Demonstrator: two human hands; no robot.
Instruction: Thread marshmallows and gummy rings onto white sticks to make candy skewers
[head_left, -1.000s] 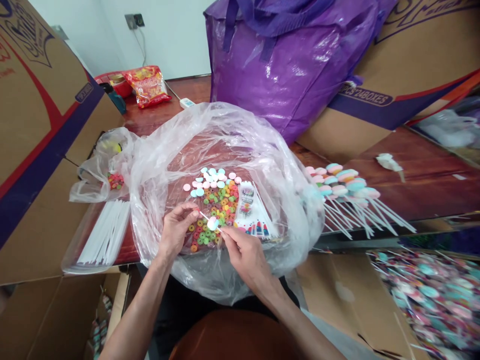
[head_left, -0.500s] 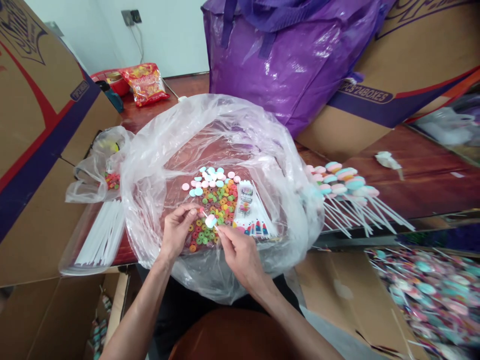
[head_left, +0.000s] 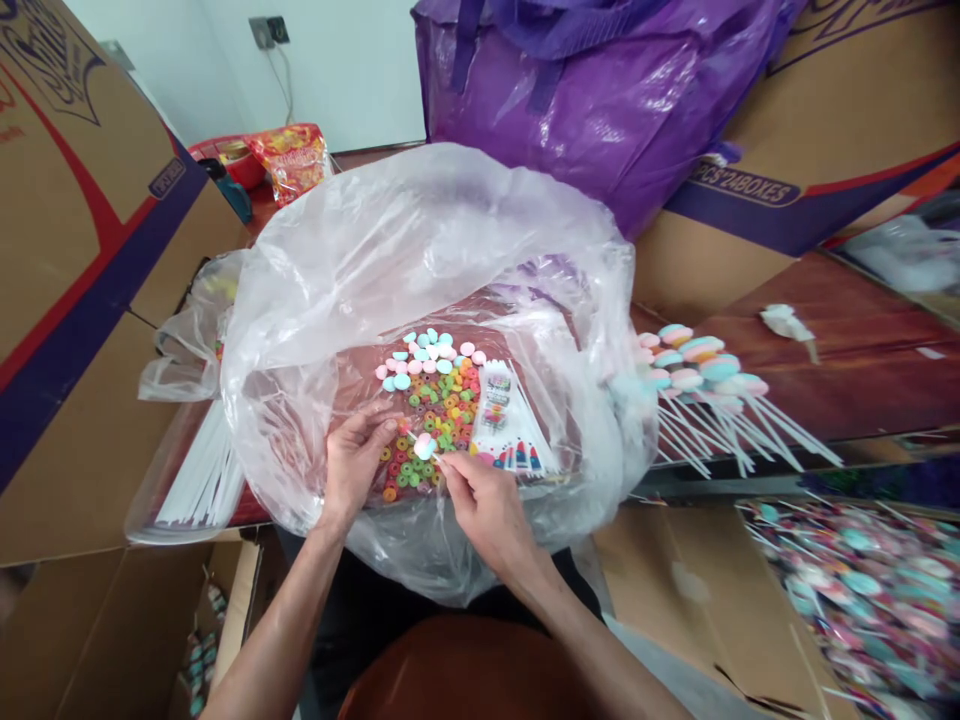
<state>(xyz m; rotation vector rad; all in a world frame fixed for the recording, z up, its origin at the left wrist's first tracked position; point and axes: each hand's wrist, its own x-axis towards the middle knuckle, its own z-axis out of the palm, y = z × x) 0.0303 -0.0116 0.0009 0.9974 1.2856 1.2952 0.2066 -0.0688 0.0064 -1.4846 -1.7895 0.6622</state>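
Candy on stick: a pink, white and blue candy [head_left: 425, 446] sits on a thin white stick between the two hands, just beyond the right fingertips. Right hand [head_left: 487, 505]: thumb and forefinger pinched together on the stick's near end, other fingers curled. Left hand [head_left: 351, 465]: thumb and forefinger closed on a small red candy [head_left: 405, 427] at the stick's far end (whether the stick pierces it, cannot tell). Both hands are over loose candy rings [head_left: 416, 478]; pastel candies [head_left: 431, 352] lie beyond these, printed wrappers [head_left: 495, 400] to the right, inside the opened plastic bag [head_left: 352, 255] on the bench [head_left: 855, 375].
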